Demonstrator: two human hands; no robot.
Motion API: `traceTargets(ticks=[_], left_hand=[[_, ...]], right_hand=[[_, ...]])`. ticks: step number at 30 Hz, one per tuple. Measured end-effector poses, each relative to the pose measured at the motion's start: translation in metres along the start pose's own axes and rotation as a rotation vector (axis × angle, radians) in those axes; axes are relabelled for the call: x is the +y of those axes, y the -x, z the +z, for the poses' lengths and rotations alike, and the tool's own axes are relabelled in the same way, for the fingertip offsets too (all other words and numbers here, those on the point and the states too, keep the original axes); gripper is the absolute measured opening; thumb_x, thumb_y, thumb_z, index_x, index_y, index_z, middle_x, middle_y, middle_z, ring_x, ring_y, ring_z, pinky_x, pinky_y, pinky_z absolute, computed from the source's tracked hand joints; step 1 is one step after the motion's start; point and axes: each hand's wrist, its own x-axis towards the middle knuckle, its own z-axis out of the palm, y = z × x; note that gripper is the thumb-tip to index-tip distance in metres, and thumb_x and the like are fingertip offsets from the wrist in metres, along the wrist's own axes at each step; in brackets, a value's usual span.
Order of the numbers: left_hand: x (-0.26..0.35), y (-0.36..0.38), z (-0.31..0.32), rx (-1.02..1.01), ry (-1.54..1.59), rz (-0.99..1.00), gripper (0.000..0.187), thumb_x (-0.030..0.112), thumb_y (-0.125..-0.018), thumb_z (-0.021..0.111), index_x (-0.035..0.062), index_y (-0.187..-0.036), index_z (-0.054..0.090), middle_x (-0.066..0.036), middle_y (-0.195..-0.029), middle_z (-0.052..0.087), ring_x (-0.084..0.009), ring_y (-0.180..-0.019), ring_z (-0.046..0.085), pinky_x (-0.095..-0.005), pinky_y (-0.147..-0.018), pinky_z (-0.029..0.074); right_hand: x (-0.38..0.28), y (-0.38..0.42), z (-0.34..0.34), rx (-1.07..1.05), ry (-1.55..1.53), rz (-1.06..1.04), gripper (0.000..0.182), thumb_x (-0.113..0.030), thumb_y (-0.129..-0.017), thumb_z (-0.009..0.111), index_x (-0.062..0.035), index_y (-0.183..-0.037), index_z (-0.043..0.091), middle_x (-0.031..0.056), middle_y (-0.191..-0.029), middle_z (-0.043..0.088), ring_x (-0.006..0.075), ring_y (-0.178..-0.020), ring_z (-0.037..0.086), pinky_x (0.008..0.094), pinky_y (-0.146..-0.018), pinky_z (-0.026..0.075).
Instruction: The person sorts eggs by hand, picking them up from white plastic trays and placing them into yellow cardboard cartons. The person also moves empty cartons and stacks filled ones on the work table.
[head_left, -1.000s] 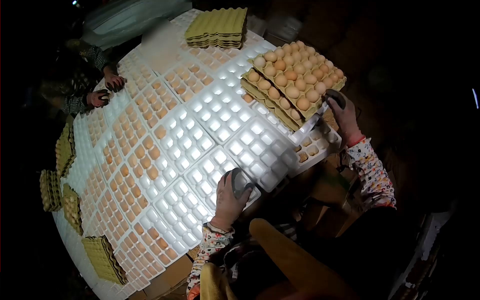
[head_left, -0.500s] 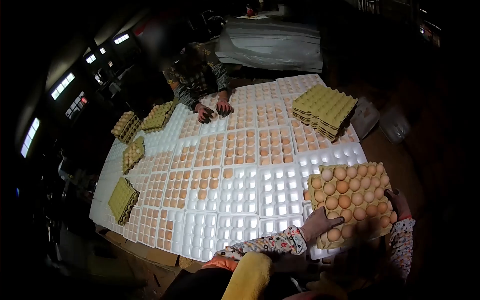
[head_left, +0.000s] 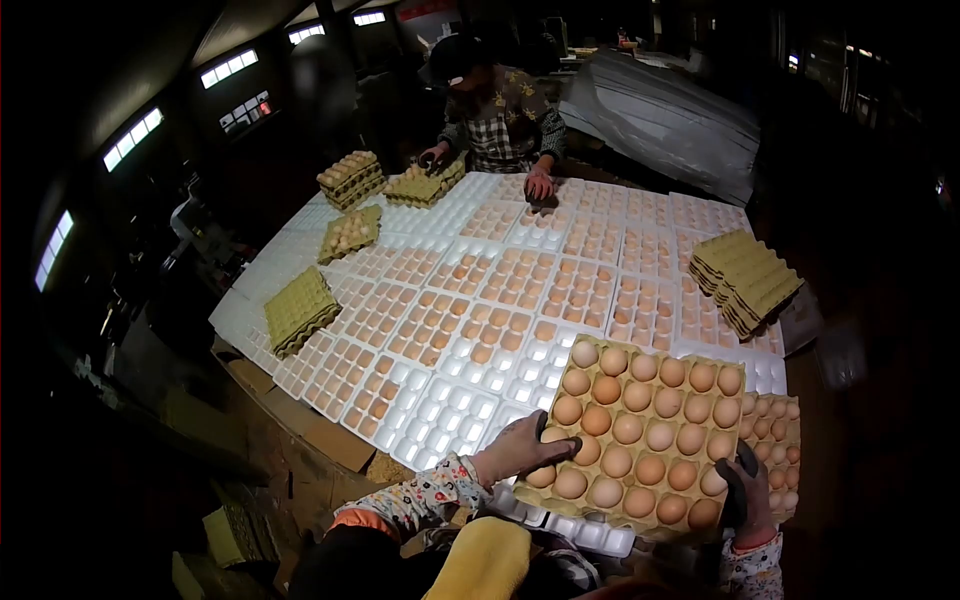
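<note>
My gloved left hand (head_left: 522, 448) grips the left edge of a pulp egg tray (head_left: 612, 516) filled with brown eggs, its thumb over the rim. On the opposite edge, my gloved right hand (head_left: 750, 492) is closed with its fingers at the lower right corner. The loaded tray hides part of the white foam trays underneath. To its right, another egg tray (head_left: 772, 428) with eggs is partly covered. White foam egg trays (head_left: 448, 412) with hollow cells stand just left of my left hand, some of their cells holding eggs.
Across the table, a co-worker has one hand (head_left: 540, 186) over the foam trays and one hand (head_left: 434, 157) at a pulp tray. Pulp trays are stacked at right (head_left: 745, 280) and left (head_left: 300, 308). Egg-filled stacks (head_left: 350, 180) stand at the far left.
My view has turned, and both hands have shifted the egg tray leftward, uncovering another loaded tray at right. One of the co-worker's hands has moved to a pulp egg tray.
</note>
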Motion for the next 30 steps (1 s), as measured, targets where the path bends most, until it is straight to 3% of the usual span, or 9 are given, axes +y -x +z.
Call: traceTargets(ticks=[3, 10, 14, 17, 20, 24, 25, 27, 30], left_hand=[[-0.067, 0.006, -0.021, 0.166, -0.201, 0.031, 0.068, 0.051, -0.076, 0.074, -0.0042, -0.111, 0.056, -0.023, -0.102, 0.065, -0.0359, -0.097, 0.063, -0.0424, -0.084, 0.048], [-0.197, -0.021, 0.030, 0.101, -0.034, -0.098, 0.067, 0.047, -0.076, 0.076, -0.0067, -0.111, 0.054, -0.023, -0.093, 0.066, -0.0373, -0.087, 0.064, -0.0449, -0.084, 0.049], [-0.185, 0.028, 0.004, 0.272, -0.262, 0.171, 0.070, 0.036, -0.075, 0.078, 0.0008, -0.127, 0.048, -0.021, -0.112, 0.057, -0.0344, -0.103, 0.057, -0.0431, -0.089, 0.048], [-0.189, 0.059, 0.009, 0.027, -0.539, 0.482, 0.066, 0.029, -0.073, 0.078, 0.0125, -0.129, 0.050, -0.018, -0.113, 0.052, -0.0354, -0.103, 0.054, -0.0432, -0.090, 0.047], [-0.212, 0.042, 0.018, 0.083, -0.677, 0.587, 0.045, 0.021, -0.081, 0.070, 0.0099, -0.121, 0.053, -0.015, -0.110, 0.055, -0.0305, -0.099, 0.058, -0.0387, -0.087, 0.050], [-0.185, 0.048, -0.011, 0.191, 0.903, -0.050, 0.030, 0.010, -0.086, 0.062, 0.0006, -0.114, 0.055, -0.011, -0.096, 0.062, -0.0188, -0.083, 0.062, -0.0305, -0.069, 0.053], [-0.188, 0.039, -0.020, 0.198, 1.089, -0.118, 0.033, 0.010, -0.085, 0.066, -0.0001, -0.114, 0.055, -0.008, -0.097, 0.061, -0.0159, -0.082, 0.061, -0.0267, -0.065, 0.052], [-0.193, 0.014, -0.034, -0.054, 0.868, -0.232, 0.037, 0.016, -0.085, 0.069, 0.0001, -0.115, 0.056, -0.010, -0.096, 0.061, -0.0145, -0.081, 0.061, -0.0265, -0.065, 0.053], [-0.176, 0.000, -0.015, -0.021, -0.547, 0.243, 0.057, 0.035, -0.074, 0.076, 0.0078, -0.120, 0.057, -0.020, -0.111, 0.059, -0.0324, -0.096, 0.063, -0.0405, -0.085, 0.051]], right_hand=[[0.016, 0.005, 0.080, -0.011, -0.685, 0.474, 0.030, -0.006, -0.084, 0.064, 0.0039, -0.111, 0.060, 0.0035, -0.102, 0.064, 0.0123, -0.091, 0.058, 0.0274, -0.079, 0.048], [0.162, 0.029, 0.159, 0.051, -0.644, 0.782, 0.031, -0.010, -0.087, 0.066, -0.0011, -0.116, 0.064, 0.0051, -0.103, 0.068, 0.0170, -0.086, 0.064, 0.0327, -0.075, 0.053], [0.064, 0.052, 0.191, 0.117, 0.983, 0.089, 0.071, -0.035, -0.077, 0.071, -0.0077, -0.137, 0.044, 0.0260, -0.122, 0.051, 0.0407, -0.116, 0.046, 0.0455, -0.099, 0.040], [0.004, 0.061, 0.247, -0.205, 0.348, 0.103, 0.065, -0.023, -0.075, 0.072, -0.0091, -0.134, 0.049, 0.0176, -0.119, 0.054, 0.0360, -0.111, 0.051, 0.0443, -0.095, 0.042], [0.019, 0.074, 0.311, -0.398, 0.827, -0.371, 0.058, -0.023, -0.068, 0.074, -0.0068, -0.121, 0.056, 0.0117, -0.112, 0.059, 0.0319, -0.100, 0.057, 0.0442, -0.088, 0.045], [0.027, 0.047, 0.298, -0.447, 0.420, 0.078, 0.051, -0.025, -0.070, 0.074, -0.0053, -0.116, 0.060, 0.0101, -0.105, 0.063, 0.0291, -0.097, 0.061, 0.0404, -0.085, 0.048], [0.032, 0.040, 0.284, -0.414, -0.074, 0.542, 0.044, -0.025, -0.075, 0.073, -0.0040, -0.112, 0.062, 0.0102, -0.103, 0.065, 0.0240, -0.096, 0.063, 0.0355, -0.082, 0.050], [0.040, 0.035, 0.263, -0.142, 0.184, -0.198, 0.036, -0.024, -0.080, 0.071, -0.0023, -0.107, 0.064, 0.0084, -0.096, 0.067, 0.0185, -0.092, 0.063, 0.0315, -0.080, 0.051], [0.053, 0.012, 0.279, -0.240, -0.154, 0.499, 0.040, -0.026, -0.079, 0.073, -0.0029, -0.109, 0.063, 0.0117, -0.098, 0.067, 0.0214, -0.087, 0.064, 0.0333, -0.076, 0.052]])
